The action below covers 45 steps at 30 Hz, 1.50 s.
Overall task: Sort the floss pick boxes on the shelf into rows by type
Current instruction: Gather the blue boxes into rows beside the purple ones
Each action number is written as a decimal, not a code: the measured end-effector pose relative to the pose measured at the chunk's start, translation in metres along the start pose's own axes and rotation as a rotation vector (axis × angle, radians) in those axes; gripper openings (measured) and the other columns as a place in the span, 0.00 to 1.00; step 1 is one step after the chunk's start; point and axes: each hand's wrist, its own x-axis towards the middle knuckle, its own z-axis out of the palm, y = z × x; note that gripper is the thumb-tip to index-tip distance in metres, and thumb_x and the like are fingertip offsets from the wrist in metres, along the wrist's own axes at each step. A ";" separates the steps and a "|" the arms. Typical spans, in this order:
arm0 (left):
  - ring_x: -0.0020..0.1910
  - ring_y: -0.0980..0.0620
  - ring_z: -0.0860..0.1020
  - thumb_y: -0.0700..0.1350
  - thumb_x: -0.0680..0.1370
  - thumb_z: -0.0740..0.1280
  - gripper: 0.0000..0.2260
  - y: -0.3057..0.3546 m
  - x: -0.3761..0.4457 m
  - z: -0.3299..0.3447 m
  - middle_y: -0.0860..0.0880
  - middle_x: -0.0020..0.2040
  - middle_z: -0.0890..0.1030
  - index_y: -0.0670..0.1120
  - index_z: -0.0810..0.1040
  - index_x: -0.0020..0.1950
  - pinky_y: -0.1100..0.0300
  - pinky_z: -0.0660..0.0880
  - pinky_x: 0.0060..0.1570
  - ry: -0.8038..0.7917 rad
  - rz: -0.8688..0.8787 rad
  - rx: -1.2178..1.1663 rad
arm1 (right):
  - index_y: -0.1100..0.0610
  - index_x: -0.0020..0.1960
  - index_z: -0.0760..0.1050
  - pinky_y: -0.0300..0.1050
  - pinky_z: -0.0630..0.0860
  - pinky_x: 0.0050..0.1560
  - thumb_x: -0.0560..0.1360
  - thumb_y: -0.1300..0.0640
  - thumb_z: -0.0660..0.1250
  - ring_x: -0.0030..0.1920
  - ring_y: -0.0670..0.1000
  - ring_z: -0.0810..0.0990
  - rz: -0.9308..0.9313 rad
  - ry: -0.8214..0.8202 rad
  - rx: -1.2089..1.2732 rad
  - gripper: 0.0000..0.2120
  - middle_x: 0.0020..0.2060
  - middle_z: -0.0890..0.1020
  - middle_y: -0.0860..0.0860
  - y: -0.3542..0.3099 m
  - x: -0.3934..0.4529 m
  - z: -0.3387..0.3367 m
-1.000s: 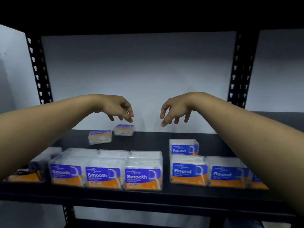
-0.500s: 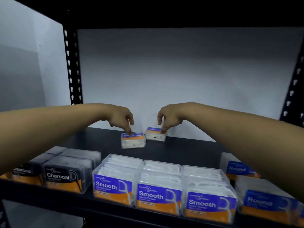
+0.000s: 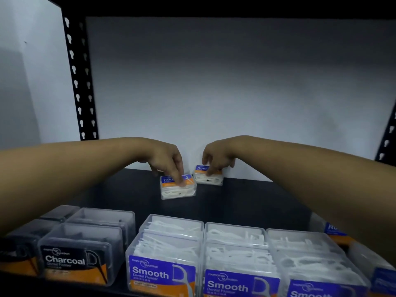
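**Desk:** What do the hands show?

**Photographer:** Two bare arms reach to the back of a black shelf. The left hand has its fingers pointed down, fingertips pressing on the top of a small box of white floss picks with a blue and orange label that begins "Rou". The right hand has its fingers curled over a second small box of the same kind, which sits at the white back wall, just beside and behind the first. Whether either hand truly pinches its box or only rests on it, I cannot tell.

**Desk:** And the front of the shelf?

**Photographer:** Along the front edge stand rows of larger boxes. At the left, dark boxes marked "Charcoal", two deep. In the middle, clear boxes marked "Smooth", three across, full of white picks, with more behind them. At the far right, partly hidden under the right arm, a box with a blue label starting "R". The two small boxes lie well apart from these rows. A black perforated upright frames the left side.
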 end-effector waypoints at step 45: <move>0.47 0.52 0.85 0.55 0.66 0.81 0.17 0.006 -0.019 0.030 0.54 0.47 0.87 0.52 0.85 0.51 0.53 0.83 0.53 0.057 0.125 0.181 | 0.48 0.61 0.73 0.58 0.85 0.53 0.63 0.41 0.84 0.54 0.58 0.80 -0.129 0.037 0.087 0.33 0.54 0.77 0.49 -0.003 -0.036 0.032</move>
